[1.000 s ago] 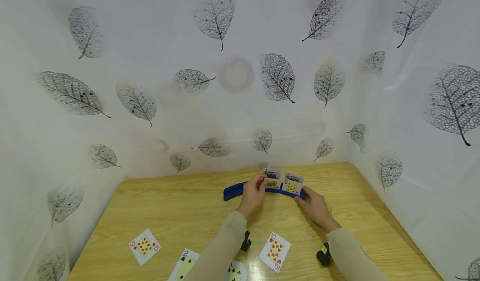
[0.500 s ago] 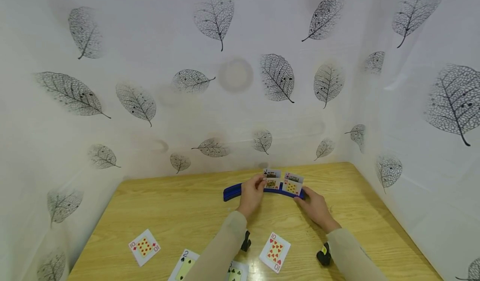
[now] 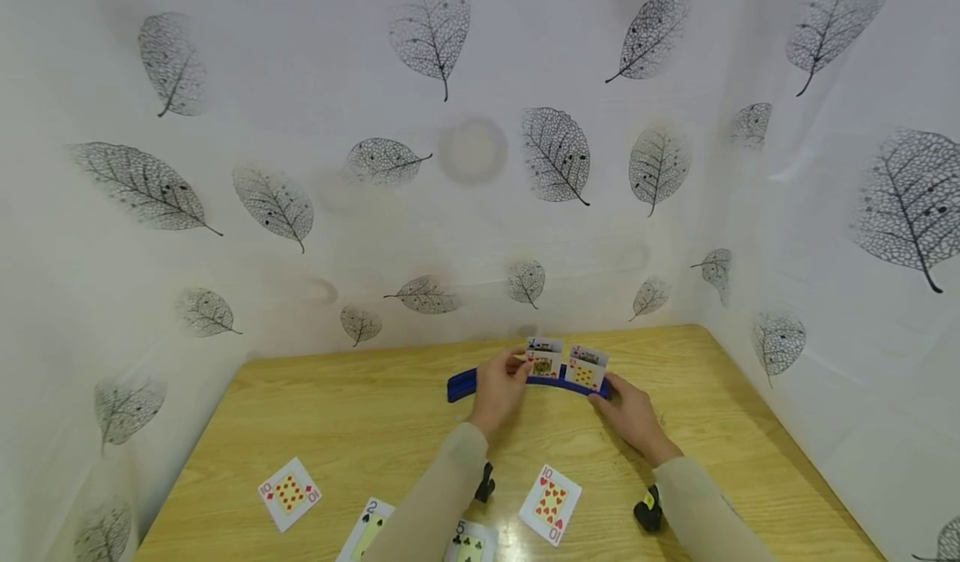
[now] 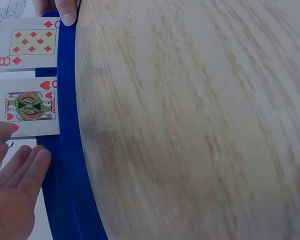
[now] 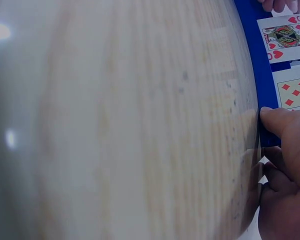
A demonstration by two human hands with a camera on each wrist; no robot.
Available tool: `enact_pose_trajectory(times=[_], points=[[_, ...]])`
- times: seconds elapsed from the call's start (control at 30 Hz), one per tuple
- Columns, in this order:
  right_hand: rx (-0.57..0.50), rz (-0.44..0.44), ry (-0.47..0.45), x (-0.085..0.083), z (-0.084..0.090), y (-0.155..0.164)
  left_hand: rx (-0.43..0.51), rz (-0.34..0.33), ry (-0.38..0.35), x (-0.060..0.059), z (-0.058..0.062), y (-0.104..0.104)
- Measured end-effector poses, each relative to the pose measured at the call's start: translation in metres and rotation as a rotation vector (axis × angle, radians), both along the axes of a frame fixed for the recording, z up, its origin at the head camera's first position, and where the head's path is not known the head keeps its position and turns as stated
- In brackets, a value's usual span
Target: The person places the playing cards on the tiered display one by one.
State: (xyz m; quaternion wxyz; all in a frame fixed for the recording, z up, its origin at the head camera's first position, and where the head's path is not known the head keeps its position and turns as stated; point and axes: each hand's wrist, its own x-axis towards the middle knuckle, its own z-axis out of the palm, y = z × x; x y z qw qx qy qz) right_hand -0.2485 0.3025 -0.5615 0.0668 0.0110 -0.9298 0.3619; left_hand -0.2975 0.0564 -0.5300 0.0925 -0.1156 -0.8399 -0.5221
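Observation:
A curved blue card holder (image 3: 463, 384) stands toward the back of the table. In its front slot are a jack of hearts (image 4: 30, 107) and an eight of diamonds (image 4: 32, 42). Two picture cards, one a jack (image 3: 543, 345), stand in the row behind them. My left hand (image 3: 498, 388) pinches the left edge of the jack of hearts, its other fingers (image 4: 32, 170) loosely extended beside the holder. At the holder's right end, my right hand (image 3: 628, 412) grips it, thumb (image 5: 275, 120) on the front and fingers behind.
On the wooden table (image 3: 337, 429) lie a ten of diamonds (image 3: 289, 495) at left, a ten of hearts (image 3: 550, 504), and a two of spades (image 3: 369, 529) and five of clubs (image 3: 474, 541) partly behind my left sleeve. A leaf-patterned white curtain (image 3: 472, 237) surrounds the back and sides.
My left hand has shifted slightly left, uncovering more of the jack of hearts, which now shows a little higher and straighter. My right hand has kept its place on the holder.

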Motion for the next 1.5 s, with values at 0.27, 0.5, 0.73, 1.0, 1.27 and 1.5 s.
enact_pose_trajectory(times=[0.27, 0.5, 0.73, 1.0, 1.27, 1.5], points=[[-0.002, -0.004, -0.014, -0.001, -0.002, 0.001, -0.039, 0.000, 0.027, 0.008, 0.005, -0.019], [0.008, 0.001, -0.012, -0.002, -0.002, 0.002, -0.069, -0.003, 0.022, 0.013, 0.008, -0.053], [0.019, 0.001, -0.003, -0.003, -0.002, 0.002, -0.136, 0.024, 0.076, 0.014, 0.007, -0.088], [0.019, 0.000, -0.010, -0.003, -0.004, 0.001, -0.178, 0.037, 0.105, 0.021, 0.017, -0.129], [0.027, -0.002, -0.016, -0.003, -0.004, 0.001, -0.275, 0.083, 0.143, 0.034, 0.024, -0.177], [0.032, -0.002, -0.025, -0.002, -0.004, 0.000, -0.367, 0.110, 0.031, 0.052, 0.029, -0.219]])
